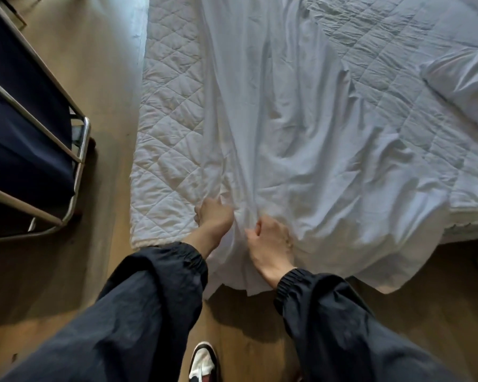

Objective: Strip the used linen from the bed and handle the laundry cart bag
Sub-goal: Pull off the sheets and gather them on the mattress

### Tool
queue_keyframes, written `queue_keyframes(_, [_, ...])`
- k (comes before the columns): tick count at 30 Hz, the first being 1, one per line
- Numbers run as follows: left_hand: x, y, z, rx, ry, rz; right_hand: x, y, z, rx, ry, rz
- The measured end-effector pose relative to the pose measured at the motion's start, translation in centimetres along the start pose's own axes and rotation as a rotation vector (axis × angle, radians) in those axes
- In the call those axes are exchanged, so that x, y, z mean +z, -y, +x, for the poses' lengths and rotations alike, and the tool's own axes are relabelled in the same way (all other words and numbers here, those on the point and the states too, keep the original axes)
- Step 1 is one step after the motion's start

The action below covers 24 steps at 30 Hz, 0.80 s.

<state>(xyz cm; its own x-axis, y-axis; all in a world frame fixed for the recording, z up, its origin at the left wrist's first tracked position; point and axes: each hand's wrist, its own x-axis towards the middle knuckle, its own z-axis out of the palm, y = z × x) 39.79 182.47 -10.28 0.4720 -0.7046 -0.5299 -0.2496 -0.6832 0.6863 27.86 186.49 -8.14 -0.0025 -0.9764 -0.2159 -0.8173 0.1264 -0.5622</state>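
Wood floor borders the bed, where your left hand and right hand each have a grip clamped on the bunched white sheet at the near mattress edge. Its gathered folds run lengthwise away from you over the quilted mattress pad, and the hem hangs toward the floor. If you step back while hauling, that hem could catch under your shoe. The laundry cart bag stands to your left.

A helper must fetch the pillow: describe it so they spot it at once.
Find the bed's quilted mattress pad, bare on either side of the crumpled white sheet. The pillow lies on the pad near the picture's right edge, right of the sheet. Unlike the diamond-stitched pad, it is plump and smooth-cased.
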Motion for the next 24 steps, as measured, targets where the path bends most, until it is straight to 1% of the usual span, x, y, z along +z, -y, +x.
queue_keyframes(2, [-0.4,0.4,0.4,0.035,0.116,-0.085,0.4,-1.1,-0.1,0.042,-0.014,-0.010])
queue_keyframes(4, [-0.8,0.3,0.6,0.036,0.174,-0.142,0.7,-1.4,-0.3,0.003,-0.019,0.073])
queue_keyframes(5, [-0.9,0.2,0.6,0.042,0.174,-0.176,0.9,-1.1,-0.5,-0.030,-0.018,0.133])
queue_keyframes(7, [-0.9,0.2,0.4,0.072,0.120,-0.237,1.0,0.2,-0.9,-0.093,-0.008,0.266])
queue_keyframes(9, [-0.8,0.8,0.6,0.104,0.097,-0.225,1.0,1.8,-0.9,-0.133,-0.013,0.368])
queue_keyframes(10, [-0.9,1.1,0.6,0.110,0.102,-0.193,1.0,2.5,-0.7,-0.143,-0.004,0.375])
queue_keyframes(12, [-1.2,1.2,0.8,0.109,0.129,-0.151,1.1,3.2,-0.3,-0.106,0.069,0.271])
queue_keyframes(14, [-1.2,0.9,1.2,0.111,0.198,-0.186,1.4,3.0,-0.4,-0.001,0.166,0.147])
queue_keyframes(16, [-1.1,0.2,1.3,0.117,0.236,-0.216,1.8,2.3,-0.8,0.060,0.194,0.098])
queue_keyframes(18, [-0.6,-0.2,1.4,0.126,0.200,-0.271,2.2,1.8,-1.0,0.056,0.161,0.058])
queue_keyframes(20, [-0.2,-0.5,1.3,0.140,0.118,-0.324,2.5,1.2,-0.8,0.028,0.103,0.010])
queue_keyframes(22, [-0.2,-0.7,1.0,0.168,0.036,-0.352,2.6,0.9,-0.6,0.019,0.024,-0.036])
queue_keyframes(24, [-0.6,-0.7,0.7,0.144,-0.024,-0.408,2.5,0.7,-0.7,-0.010,-0.092,-0.056])
